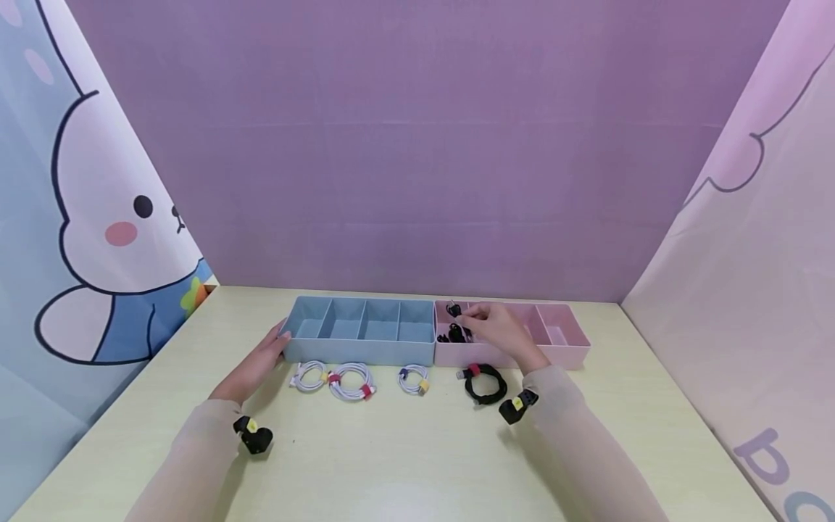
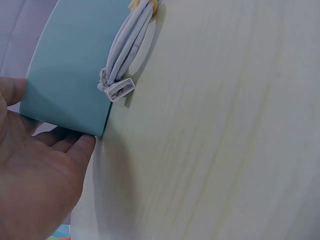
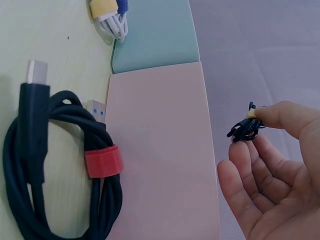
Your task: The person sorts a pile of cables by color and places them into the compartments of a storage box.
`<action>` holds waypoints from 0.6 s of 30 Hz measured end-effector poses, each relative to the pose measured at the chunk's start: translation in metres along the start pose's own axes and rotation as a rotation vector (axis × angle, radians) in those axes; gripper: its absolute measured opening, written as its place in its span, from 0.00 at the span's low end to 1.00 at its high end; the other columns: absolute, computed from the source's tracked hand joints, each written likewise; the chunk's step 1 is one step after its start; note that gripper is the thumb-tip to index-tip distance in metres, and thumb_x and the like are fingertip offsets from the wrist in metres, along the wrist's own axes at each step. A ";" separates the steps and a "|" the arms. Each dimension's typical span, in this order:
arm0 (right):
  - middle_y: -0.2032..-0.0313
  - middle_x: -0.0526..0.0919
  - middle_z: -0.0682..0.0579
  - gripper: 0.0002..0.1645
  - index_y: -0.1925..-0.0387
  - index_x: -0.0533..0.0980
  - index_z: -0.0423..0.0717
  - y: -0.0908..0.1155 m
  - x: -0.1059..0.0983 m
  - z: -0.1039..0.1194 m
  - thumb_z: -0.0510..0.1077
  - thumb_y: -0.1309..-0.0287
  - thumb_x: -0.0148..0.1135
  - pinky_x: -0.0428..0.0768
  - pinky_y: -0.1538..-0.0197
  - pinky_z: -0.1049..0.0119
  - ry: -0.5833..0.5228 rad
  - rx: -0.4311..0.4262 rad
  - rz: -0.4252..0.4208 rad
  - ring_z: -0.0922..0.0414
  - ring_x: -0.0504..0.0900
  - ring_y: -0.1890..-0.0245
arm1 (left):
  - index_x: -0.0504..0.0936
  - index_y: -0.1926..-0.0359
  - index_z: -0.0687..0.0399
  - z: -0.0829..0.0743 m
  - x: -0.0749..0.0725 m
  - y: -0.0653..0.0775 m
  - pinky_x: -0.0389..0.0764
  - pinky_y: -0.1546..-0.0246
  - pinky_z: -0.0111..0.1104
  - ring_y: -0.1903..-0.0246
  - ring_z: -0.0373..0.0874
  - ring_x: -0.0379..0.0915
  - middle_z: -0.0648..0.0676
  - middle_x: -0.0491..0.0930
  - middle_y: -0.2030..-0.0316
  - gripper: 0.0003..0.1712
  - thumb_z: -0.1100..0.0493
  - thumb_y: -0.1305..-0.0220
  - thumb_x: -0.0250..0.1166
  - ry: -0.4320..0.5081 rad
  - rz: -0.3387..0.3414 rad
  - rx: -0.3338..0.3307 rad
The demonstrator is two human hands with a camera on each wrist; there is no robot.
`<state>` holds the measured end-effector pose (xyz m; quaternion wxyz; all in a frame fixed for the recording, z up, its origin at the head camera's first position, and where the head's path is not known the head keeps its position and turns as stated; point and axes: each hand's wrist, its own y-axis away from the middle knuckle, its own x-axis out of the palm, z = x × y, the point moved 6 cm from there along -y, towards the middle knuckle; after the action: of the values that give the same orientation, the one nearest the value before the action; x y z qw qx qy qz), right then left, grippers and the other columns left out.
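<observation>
My right hand is over the pink divided box. Between thumb and fingertips it pinches a small black cable bundle with a yellow tie, raised above the box's rim. Below it, more black cable lies in the leftmost pink compartment. At the far left end of the blue divided box, my left hand holds the corner, thumb on the front and fingers along the end wall. The blue box's compartments hold nothing.
In front of the boxes lie white coiled cables with coloured straps, a smaller white coil, and a black coil with a red strap. A purple cloth backdrop rises behind the table; printed cloths hang at both sides.
</observation>
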<state>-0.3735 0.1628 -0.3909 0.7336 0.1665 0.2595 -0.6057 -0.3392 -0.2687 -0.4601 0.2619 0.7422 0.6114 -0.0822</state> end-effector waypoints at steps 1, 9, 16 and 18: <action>0.57 0.83 0.40 0.18 0.54 0.84 0.47 -0.001 0.000 0.000 0.55 0.36 0.66 0.78 0.63 0.61 0.000 0.000 -0.002 0.54 0.78 0.65 | 0.23 0.22 0.34 0.000 0.000 0.000 0.35 0.33 0.70 0.25 0.67 0.27 0.60 0.25 0.22 0.41 0.31 0.24 0.30 0.000 -0.002 0.002; 0.57 0.84 0.45 0.18 0.53 0.84 0.45 -0.005 0.001 0.000 0.53 0.35 0.66 0.80 0.61 0.61 0.002 -0.003 -0.021 0.53 0.79 0.63 | 0.23 0.22 0.34 0.001 0.000 0.000 0.36 0.33 0.69 0.25 0.67 0.27 0.60 0.25 0.22 0.41 0.30 0.24 0.30 -0.004 -0.003 0.003; 0.60 0.84 0.46 0.16 0.54 0.84 0.43 -0.008 0.002 0.004 0.50 0.34 0.64 0.80 0.63 0.62 0.019 -0.016 -0.031 0.53 0.79 0.65 | 0.23 0.22 0.34 0.001 -0.001 -0.001 0.36 0.33 0.69 0.25 0.67 0.29 0.60 0.25 0.22 0.41 0.30 0.24 0.30 -0.009 -0.006 0.006; 0.60 0.85 0.45 0.16 0.54 0.85 0.42 -0.011 0.002 0.005 0.49 0.34 0.64 0.79 0.65 0.62 0.038 -0.025 -0.033 0.54 0.79 0.66 | 0.23 0.22 0.34 0.001 -0.001 0.000 0.36 0.33 0.69 0.25 0.67 0.30 0.60 0.25 0.22 0.41 0.30 0.24 0.30 -0.007 -0.004 0.007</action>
<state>-0.3832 0.1562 -0.3874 0.7203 0.1643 0.2838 -0.6112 -0.3394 -0.2698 -0.4611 0.2616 0.7414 0.6117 -0.0875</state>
